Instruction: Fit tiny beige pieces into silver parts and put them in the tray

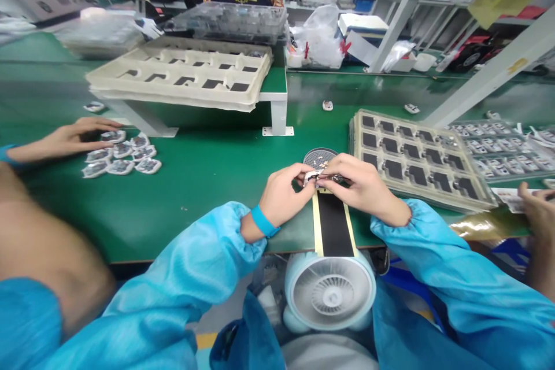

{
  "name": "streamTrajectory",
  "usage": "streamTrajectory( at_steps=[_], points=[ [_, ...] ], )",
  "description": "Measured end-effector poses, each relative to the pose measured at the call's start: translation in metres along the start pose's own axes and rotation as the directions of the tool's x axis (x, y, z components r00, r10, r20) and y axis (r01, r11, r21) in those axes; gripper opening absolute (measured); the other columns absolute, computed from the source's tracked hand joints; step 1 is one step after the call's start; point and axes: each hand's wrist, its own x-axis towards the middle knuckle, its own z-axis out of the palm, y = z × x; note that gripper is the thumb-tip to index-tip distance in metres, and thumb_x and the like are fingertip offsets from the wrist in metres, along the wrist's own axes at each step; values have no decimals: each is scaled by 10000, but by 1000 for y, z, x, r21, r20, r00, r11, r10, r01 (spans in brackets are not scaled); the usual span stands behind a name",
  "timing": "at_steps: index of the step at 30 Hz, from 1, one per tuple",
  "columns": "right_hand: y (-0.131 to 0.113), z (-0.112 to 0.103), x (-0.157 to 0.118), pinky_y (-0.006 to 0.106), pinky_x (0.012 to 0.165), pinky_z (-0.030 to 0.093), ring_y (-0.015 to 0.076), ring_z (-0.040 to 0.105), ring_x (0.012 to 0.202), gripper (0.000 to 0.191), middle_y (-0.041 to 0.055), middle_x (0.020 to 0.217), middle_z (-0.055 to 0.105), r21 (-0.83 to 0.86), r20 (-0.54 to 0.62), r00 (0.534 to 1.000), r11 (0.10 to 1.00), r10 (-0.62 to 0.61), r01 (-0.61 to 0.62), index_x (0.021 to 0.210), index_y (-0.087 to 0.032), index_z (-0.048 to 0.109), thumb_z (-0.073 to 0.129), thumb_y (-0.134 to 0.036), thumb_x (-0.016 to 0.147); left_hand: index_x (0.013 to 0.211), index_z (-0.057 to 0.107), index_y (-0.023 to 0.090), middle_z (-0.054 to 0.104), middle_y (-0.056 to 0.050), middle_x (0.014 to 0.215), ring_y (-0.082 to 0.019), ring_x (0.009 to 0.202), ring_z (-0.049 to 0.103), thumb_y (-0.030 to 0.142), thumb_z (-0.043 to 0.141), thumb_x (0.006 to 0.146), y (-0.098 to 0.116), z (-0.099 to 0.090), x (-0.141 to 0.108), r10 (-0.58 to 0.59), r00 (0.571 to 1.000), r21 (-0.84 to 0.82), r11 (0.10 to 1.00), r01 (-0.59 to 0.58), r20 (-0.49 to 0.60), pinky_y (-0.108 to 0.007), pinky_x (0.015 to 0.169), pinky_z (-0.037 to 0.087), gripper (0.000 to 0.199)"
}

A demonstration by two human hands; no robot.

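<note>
Both my hands meet over the green bench, just in front of a round dark dish (319, 157) with small pale bits in it. My left hand (288, 193) pinches a small white-rimmed electronic part (311, 177) between thumb and fingers. At the part's right side, my right hand (358, 182) has its thumb and fingertips closed on something thin and dark, perhaps tweezers; the fingers mostly hide it. Below my hands a black strip with yellow edges (333, 224) runs to the bench edge.
Stacked trays (422, 156) with dark pieces stand at right; another cream tray (180, 72) rests on a raised shelf. At left, a co-worker's hand (71, 139) touches a cluster of similar white parts (121, 150). Another person's hand (540, 208) is at far right. A fan (332, 295) sits below the edge.
</note>
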Motion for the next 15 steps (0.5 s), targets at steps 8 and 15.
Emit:
streamTrajectory(
  at_steps=[8,15],
  points=[
    [-2,-4,-3,322,741,569,196,669,920,146,60,982,680,-132,64,998,991,19,-10,1096,-257,704,645,-247,963,1012,726,217,726,0,841,-148,746,638,137,659,840,-1,-1,0,-13,1000,22,1000,13,19,-275,740,509,201],
    [-3,-8,6,303,723,543,185,657,902,149,73,1045,656,-193,221,974,981,49,-5,1083,-231,680,576,-304,1006,994,732,218,729,6,842,-136,720,623,137,651,829,0,0,0,-55,998,41,998,54,36,-259,716,489,201]
  ],
)
